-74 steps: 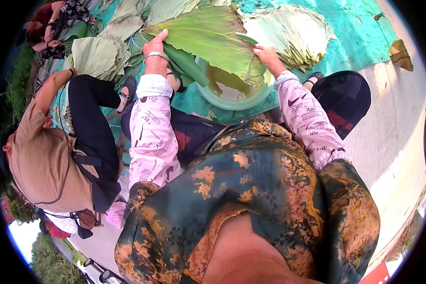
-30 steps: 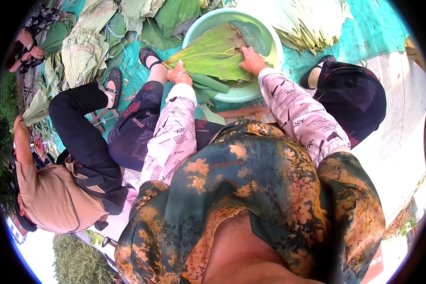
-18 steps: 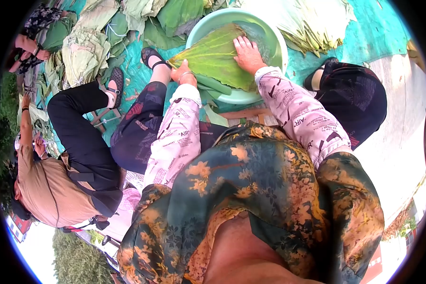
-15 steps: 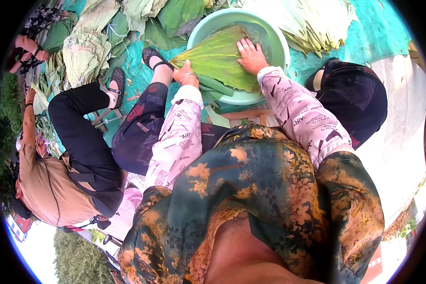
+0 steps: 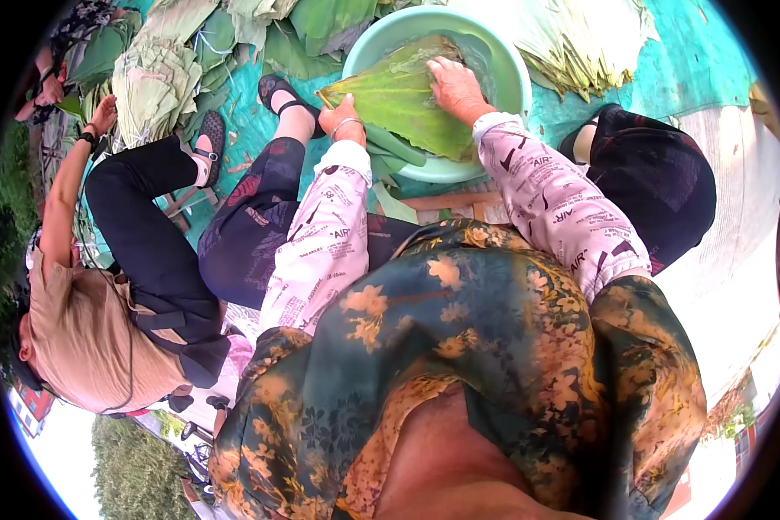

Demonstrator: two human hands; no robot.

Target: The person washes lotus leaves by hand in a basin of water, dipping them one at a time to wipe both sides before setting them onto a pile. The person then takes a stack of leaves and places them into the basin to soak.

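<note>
A large green leaf with a browned edge (image 5: pixel 399 97) lies folded in a fan shape across a pale green basin (image 5: pixel 513 69) of water. My left hand (image 5: pixel 342 120) is closed on its pointed end at the basin's left rim. On the leaf's upper right part rests my right hand (image 5: pixel 459 91), its fingers lying over the surface; the thumb is hard to make out. Rolled darker green leaves (image 5: pixel 394 147) stick out under the leaf over the basin's near left rim.
A pale leaf stack (image 5: pixel 585 43) lies right of the basin on the teal sheet (image 5: pixel 685 78). Another stack (image 5: pixel 154 91) and loose leaves (image 5: pixel 295 52) are at the left. A co-worker in a tan shirt (image 5: pixel 104 338) sits at left; another person's hand (image 5: pixel 50 89) shows beyond.
The leaf has been lowered from above the basin into it. My right hand has gone from gripping its edge to lying on it. The co-worker's arm has reached toward the left stack.
</note>
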